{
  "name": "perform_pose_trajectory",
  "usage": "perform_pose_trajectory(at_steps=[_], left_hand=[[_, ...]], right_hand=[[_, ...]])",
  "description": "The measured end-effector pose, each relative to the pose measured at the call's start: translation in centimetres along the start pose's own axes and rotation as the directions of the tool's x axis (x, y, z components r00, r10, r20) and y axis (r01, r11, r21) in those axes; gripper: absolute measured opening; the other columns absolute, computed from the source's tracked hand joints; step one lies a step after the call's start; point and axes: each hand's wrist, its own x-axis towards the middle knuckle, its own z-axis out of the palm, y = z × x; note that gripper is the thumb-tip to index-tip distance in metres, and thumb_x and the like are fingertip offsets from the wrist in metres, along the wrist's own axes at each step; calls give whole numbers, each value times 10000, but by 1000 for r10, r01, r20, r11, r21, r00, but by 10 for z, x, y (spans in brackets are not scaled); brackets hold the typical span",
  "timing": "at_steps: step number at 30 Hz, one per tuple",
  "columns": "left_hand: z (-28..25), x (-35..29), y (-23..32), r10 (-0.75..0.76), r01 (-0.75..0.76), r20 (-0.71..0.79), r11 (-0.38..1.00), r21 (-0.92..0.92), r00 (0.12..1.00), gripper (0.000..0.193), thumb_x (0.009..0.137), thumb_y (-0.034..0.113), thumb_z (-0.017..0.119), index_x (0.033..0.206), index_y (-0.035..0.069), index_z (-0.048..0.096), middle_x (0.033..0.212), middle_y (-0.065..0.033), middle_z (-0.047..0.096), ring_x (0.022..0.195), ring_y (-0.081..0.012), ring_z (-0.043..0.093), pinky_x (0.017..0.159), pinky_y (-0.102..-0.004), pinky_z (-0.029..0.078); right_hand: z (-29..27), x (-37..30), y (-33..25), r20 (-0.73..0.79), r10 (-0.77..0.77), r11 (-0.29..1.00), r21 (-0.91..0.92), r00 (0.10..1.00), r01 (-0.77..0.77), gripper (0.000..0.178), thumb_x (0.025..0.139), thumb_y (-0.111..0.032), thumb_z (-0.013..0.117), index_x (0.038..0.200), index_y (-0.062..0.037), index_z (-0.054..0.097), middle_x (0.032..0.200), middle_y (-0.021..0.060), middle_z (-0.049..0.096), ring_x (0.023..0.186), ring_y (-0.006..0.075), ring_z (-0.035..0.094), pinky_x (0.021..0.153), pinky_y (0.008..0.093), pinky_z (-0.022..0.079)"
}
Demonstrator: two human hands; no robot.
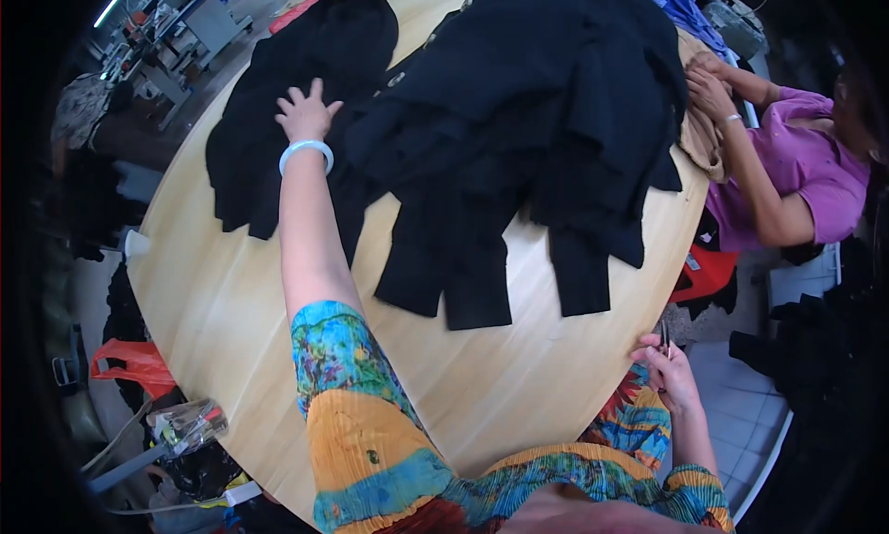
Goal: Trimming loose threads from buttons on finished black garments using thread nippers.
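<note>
Stretched far forward, my left hand rests with spread fingers on a black garment at the left of the table. A larger heap of black garments lies just to its right, with sleeves or legs hanging toward me and several buttons along one edge. My right hand is down at the table's near right edge, its fingers closed round a small dark tool that looks like thread snips. Part of that tool is hidden by the fingers.
The pale wooden table has a rounded edge. At the right, a co-worker in a purple top handles tan cloth. A white cup-like object is at the left edge, and a red plastic bag lies below it.
</note>
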Motion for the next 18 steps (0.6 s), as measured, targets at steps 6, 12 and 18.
perform_pose_trajectory(at_steps=[6, 12, 18], left_hand=[[-19, -7, 44, 160, -246, -458, 960, -135, 875, 370, 790, 285, 510, 1126, 151, 435, 1036, -126, 441, 967, -304, 436, 760, -442, 402], [5, -21, 57, 411, 405, 279, -257, -878, 868, 648, 816, 514, 478, 1196, -11, 450, 1194, -111, 484, 1080, -199, 467, 952, -258, 311], [-76, -77, 81, 524, 562, 422, -138, -815, 740, 634, 738, 418, 631, 1187, 3, 467, 1173, -120, 503, 1047, -213, 493, 920, -284, 363]], right_hand=[[-5, -16, 4, 10, -1, 999, -34, 1000, 1, 214, 834, -96, 508, 1036, -25, 497, 816, 81, 619, 379, 8, 341, 352, 144, 272], [11, -25, 13, 20, 8, 1000, -1, 1000, -8, 210, 839, -109, 505, 1029, -21, 500, 792, 86, 613, 365, 16, 328, 360, 150, 276], [6, -45, 15, -20, -39, 996, 80, 999, 40, 197, 847, -89, 487, 1031, -17, 490, 800, 89, 613, 384, 12, 363, 356, 137, 266]])
